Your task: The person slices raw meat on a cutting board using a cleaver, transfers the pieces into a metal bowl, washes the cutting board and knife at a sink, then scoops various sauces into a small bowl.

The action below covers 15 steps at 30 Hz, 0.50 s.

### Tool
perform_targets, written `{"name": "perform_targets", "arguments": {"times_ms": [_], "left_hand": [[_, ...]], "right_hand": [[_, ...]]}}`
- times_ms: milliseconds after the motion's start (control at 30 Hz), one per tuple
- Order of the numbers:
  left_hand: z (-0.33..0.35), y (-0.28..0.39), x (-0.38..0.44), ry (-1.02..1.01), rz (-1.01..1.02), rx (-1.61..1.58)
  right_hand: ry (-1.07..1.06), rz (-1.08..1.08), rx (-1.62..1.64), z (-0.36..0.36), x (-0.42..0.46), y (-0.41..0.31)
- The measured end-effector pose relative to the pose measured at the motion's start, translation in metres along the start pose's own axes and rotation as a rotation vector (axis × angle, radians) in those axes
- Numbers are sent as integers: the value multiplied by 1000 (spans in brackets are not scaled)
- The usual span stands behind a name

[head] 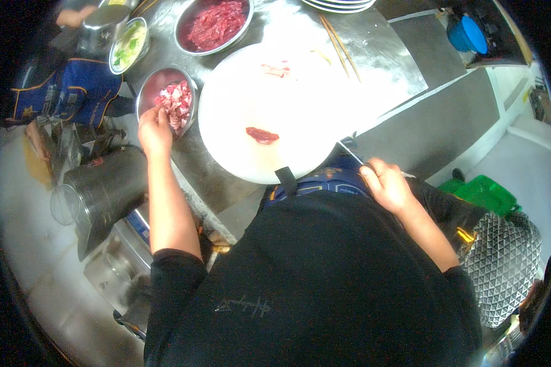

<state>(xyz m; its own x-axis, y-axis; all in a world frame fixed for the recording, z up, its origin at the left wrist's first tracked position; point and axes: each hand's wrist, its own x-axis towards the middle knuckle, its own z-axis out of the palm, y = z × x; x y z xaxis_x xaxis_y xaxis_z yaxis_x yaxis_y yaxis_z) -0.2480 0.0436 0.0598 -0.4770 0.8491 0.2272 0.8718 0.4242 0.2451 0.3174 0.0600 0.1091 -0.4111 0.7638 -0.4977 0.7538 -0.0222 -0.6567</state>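
Observation:
My left hand (156, 133) reaches over the near rim of a metal bowl (142, 94) of cut meat pieces (177, 98), its fingertips at the meat; whether they pinch a piece cannot be told. In my right hand (385, 181) is a knife (350, 152), held by its handle beside the near right edge of a round white cutting board (225, 114). A dark red slice of meat (262, 136) lies on the near part of the board. Farther back on it are some pale pink meat scraps (276, 69). Glare washes out much of the board.
Behind the board stands a larger metal bowl of red sliced meat (216, 27). A bowl with green pieces in it (129, 46) stands at the back left. Chopsticks (340, 46) and stacked plates (342, 4) are at the back right. A co-worker's hand (75, 17) shows at the upper left.

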Motion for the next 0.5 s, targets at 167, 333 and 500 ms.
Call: {"name": "perform_targets", "arguments": {"times_ms": [167,333,500], "left_hand": [[-11,10,-8,-81,-49,241],[-23,64,-16,-57,-42,-32],[4,139,-90,-470,744,-396]], "right_hand": [[-35,5,-64,-4,2,-8],[-28,-11,-55,-5,2,-13],[-24,-18,-61,-5,4,-13]]}}
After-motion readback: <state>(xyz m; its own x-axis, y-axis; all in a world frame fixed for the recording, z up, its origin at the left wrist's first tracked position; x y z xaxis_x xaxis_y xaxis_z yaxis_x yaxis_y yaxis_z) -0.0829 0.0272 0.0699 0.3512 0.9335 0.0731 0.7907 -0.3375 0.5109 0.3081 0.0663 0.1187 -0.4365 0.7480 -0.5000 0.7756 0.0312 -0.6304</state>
